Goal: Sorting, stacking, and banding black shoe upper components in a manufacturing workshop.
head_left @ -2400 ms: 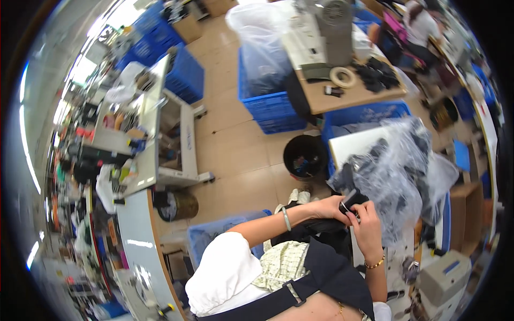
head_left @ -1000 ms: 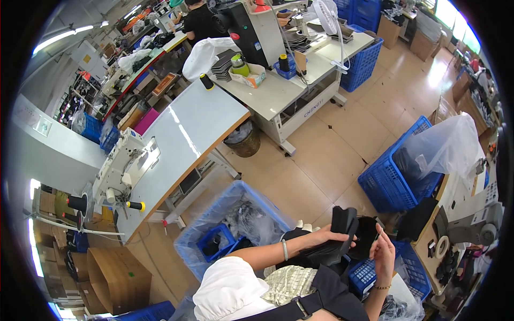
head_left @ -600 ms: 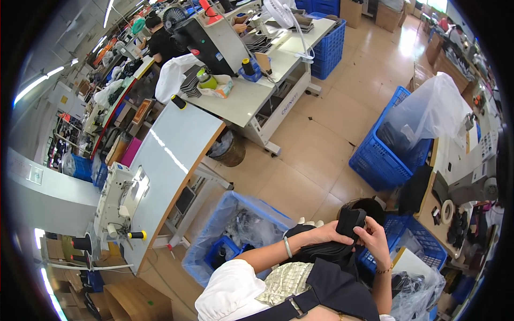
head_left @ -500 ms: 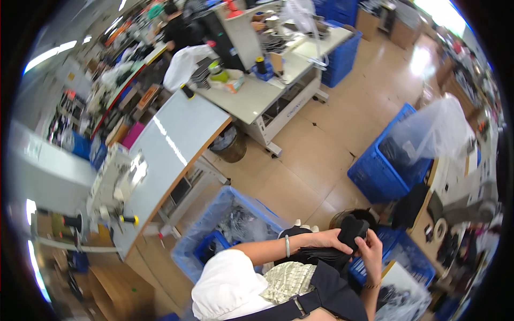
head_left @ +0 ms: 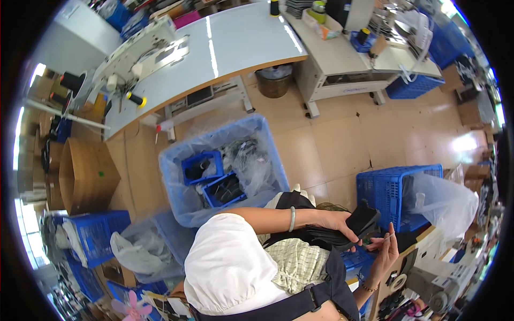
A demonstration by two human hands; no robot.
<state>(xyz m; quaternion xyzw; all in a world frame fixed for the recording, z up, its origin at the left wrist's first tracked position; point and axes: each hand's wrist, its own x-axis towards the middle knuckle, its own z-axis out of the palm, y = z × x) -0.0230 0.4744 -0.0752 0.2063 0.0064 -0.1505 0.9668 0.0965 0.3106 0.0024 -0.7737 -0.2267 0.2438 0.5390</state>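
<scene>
My left hand (head_left: 338, 223), with a pale bangle on its wrist, is closed round a stack of flat black pieces (head_left: 363, 218) in front of my body. The stack looks like fabric or soft sheet, and its exact kind I cannot make out. More black strips (head_left: 323, 235) hang below the palm. Just right of the stack is my right hand (head_left: 384, 251), its fingers apart and the index finger pointing up. Anything thin between those fingers is too small to see.
A lined blue bin (head_left: 179, 206) holding two small blue baskets and plastic bags stands ahead on the left. A blue crate (head_left: 375, 195) with clear plastic stands at right, beside a sewing table (head_left: 428, 251). Farther off are a long white worktable (head_left: 235, 43) and a cardboard box (head_left: 88, 176).
The view has swung toward the left, bringing the lined bin more fully into sight. My right hand has moved off the black stack, and its fingers have spread. My left hand keeps its hold.
</scene>
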